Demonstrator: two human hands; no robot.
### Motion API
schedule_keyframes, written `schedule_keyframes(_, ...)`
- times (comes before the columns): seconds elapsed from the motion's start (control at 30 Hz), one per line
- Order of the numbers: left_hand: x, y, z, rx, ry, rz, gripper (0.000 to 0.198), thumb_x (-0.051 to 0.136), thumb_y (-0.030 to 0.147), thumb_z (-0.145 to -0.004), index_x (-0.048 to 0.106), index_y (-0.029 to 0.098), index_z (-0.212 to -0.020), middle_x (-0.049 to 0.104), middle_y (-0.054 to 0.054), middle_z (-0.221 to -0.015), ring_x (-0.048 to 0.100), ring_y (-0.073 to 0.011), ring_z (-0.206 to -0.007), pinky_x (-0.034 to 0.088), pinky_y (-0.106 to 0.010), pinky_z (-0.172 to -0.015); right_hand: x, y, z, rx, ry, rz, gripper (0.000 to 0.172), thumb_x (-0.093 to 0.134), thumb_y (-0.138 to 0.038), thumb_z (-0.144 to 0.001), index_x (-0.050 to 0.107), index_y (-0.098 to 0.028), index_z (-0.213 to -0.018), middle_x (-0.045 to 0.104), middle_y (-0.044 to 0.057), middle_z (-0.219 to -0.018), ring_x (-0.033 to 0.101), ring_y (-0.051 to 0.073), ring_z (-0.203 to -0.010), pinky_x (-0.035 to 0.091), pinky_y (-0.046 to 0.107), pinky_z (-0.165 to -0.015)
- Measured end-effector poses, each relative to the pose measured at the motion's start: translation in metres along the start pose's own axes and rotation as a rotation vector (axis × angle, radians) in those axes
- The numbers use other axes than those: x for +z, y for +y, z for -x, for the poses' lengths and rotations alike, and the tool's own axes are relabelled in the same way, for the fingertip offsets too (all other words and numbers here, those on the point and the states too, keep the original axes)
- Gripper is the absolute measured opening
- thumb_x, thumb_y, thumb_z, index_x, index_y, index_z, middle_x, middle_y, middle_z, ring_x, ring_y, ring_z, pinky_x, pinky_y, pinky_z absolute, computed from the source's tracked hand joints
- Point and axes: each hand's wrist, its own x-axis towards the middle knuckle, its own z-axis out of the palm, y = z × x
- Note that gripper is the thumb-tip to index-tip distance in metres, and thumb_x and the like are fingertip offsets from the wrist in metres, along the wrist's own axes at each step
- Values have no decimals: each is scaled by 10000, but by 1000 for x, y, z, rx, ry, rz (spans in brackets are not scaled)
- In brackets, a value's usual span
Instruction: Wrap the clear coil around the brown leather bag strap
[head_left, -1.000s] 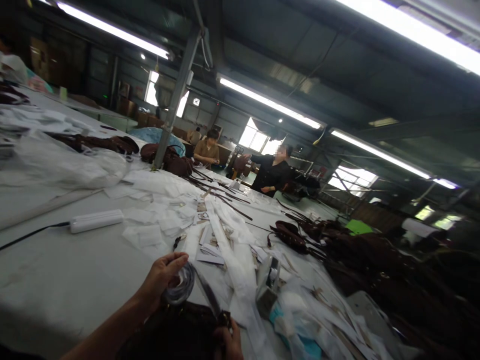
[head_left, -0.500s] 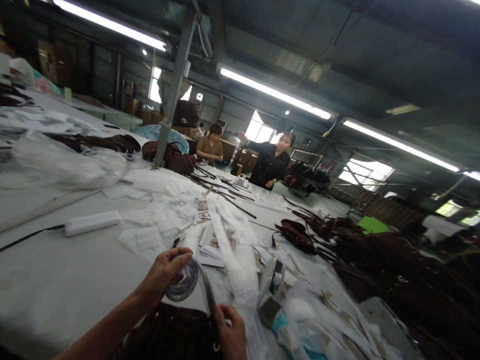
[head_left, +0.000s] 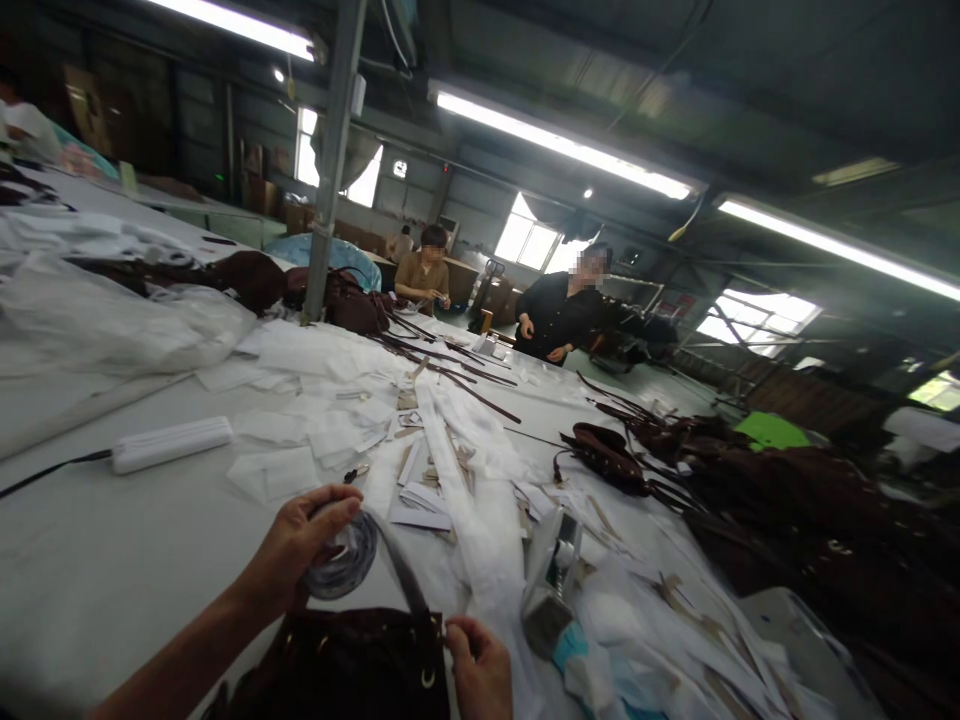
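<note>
My left hand (head_left: 311, 540) is closed around a roll of clear film or tape (head_left: 349, 560). From the roll a translucent strip (head_left: 405, 570) runs down to the top edge of a dark brown bag (head_left: 352, 660), which has metal eyelets and a ring. My right hand (head_left: 478, 665) sits at the bag's right upper edge, thumb and fingertips pressed together there; what they pinch is too small to make out. A metal tape dispenser (head_left: 551, 580) stands on the table to the right of my right hand.
White paper sheets and plastic (head_left: 285, 440) litter the table (head_left: 150, 540). A white power strip (head_left: 172, 444) lies left. Brown bags and straps (head_left: 795, 510) are heaped right. Two people (head_left: 559, 310) (head_left: 424, 275) are across the table, beyond a metal post (head_left: 330, 170).
My left hand and the roll have shifted left, and the bag shows more. My right hand moved slightly right and down. The person in black has lowered a raised arm. The camera view has shifted.
</note>
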Motion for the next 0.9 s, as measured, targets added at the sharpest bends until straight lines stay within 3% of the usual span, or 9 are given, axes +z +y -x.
schedule_keyframes(0.17,1,-8,-1,-33,-82,-86,465,791,489,-659,616,174,-952,601,41,-615,516,-82,-469,443,-168,-445,5,-17,0,-53,-101,41,527,488,-645,-772,614,-165,-595,572,11,-586,523,177,-638,379,274,-602)
schedule_keyframes(0.37,4,-6,1,-1,-93,-120,448,800,471,-647,631,171,-934,552,58,-549,432,-59,-395,325,-141,-371,16,-29,-16,59,-152,-44,594,576,-734,-660,608,-145,-599,520,-11,-551,454,131,-571,351,253,-543)
schedule_keyframes(0.67,5,4,7,-8,-111,-139,445,807,471,-637,628,162,-904,589,33,-534,460,-79,-399,344,-151,-377,18,-31,-21,211,-333,-345,548,743,-668,-557,642,-139,-663,572,-19,-552,464,92,-497,341,208,-484)
schedule_keyframes(0.9,1,-5,-2,-41,-5,-38,424,791,459,-677,616,189,-953,617,38,-609,524,-90,-464,422,-158,-430,7,-29,-18,105,-410,-264,546,686,-676,-639,545,-149,-609,427,-68,-534,346,59,-505,290,200,-498)
